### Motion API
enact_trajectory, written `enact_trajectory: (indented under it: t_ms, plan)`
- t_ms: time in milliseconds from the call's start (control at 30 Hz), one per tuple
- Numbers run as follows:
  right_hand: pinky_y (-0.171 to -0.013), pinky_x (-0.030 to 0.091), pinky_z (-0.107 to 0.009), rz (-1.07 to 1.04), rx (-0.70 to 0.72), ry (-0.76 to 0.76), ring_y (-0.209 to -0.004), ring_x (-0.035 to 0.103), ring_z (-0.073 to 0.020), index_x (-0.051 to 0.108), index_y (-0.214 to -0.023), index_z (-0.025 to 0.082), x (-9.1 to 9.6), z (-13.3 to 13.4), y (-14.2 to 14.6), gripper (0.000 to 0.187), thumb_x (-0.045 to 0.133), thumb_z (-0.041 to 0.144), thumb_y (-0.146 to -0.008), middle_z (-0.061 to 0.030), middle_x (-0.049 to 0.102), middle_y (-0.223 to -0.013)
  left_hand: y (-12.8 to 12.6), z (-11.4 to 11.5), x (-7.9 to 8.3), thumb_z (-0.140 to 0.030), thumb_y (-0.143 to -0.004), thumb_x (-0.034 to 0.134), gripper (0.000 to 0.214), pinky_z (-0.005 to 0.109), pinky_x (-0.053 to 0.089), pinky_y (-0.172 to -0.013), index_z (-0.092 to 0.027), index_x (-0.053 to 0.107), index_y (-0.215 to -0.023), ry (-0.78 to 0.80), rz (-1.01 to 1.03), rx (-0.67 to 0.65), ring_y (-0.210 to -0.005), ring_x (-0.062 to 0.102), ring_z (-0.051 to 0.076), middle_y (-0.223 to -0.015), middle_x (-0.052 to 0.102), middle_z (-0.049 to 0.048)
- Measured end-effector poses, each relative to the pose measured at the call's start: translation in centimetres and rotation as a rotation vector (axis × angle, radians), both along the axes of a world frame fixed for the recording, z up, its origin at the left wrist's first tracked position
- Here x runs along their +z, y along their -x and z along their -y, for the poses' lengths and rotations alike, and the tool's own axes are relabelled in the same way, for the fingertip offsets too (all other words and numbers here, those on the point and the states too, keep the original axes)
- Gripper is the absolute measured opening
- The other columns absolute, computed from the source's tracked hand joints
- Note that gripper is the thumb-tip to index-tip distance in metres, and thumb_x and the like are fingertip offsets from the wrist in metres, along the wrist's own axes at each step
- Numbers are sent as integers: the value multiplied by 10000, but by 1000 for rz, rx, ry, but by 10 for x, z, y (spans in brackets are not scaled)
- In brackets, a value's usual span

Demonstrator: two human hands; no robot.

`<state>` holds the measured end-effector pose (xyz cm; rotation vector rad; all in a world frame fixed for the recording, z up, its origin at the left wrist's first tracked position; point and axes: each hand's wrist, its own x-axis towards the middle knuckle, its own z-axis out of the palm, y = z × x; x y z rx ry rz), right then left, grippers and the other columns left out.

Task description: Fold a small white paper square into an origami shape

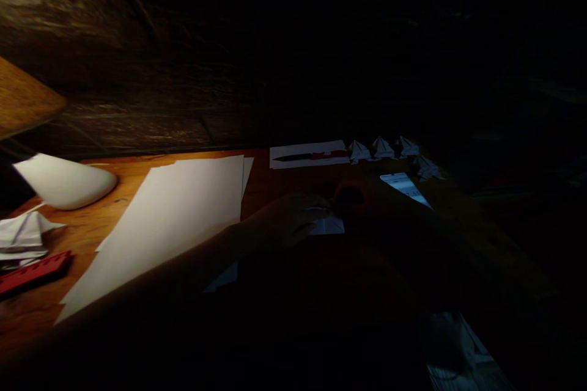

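Observation:
A small piece of white paper lies on the dim tabletop between my hands. My left hand grips it from the left, fingers and thumb at its edge. From the right, my right hand meets it with curled fingers at the paper's upper edge; deep shadow hides the fingertips. Just past the right hand, a lit phone lies face up. Under and beyond my left forearm spreads a stack of white sheets.
A knife with a red handle lies on paper at the back. Several folded paper shapes stand beside it. At left are a lamp, a crumpled folded paper and a red object. Something glossy sits lower right.

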<state>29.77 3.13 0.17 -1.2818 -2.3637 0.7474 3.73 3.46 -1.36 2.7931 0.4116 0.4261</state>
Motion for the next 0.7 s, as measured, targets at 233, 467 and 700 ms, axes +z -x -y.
enact_trajectory:
  t_ms: [233,467,700]
  plan:
    - [-686,459,-269,17,-14,44,-807,663,-177,719,-976,165,5,2,0,178,661,242,-827,-63,743,-946,1,-1,-1,-134,-959,501,431,426,464,-1094,-252,537,-1372,7,-11,7,-1310,522,238,-1420,538,82]
    - [-734,470,-278,30,-10,74,-830,684,-178,742,-938,181,7,3,-1,139,678,239,-829,-50,762,-946,1,-1,-2,-151,-957,515,381,406,478,-1074,-215,556,-1330,10,-9,26,-1274,550,230,-1399,562,88]
    - [-830,491,-293,-38,91,58,-928,698,-182,757,-983,217,2,-1,-4,206,638,160,-826,-35,766,-1032,1,-1,-1,-145,-956,509,376,414,484,-1064,-203,549,-1325,6,-12,20,-1262,553,232,-1382,571,94]
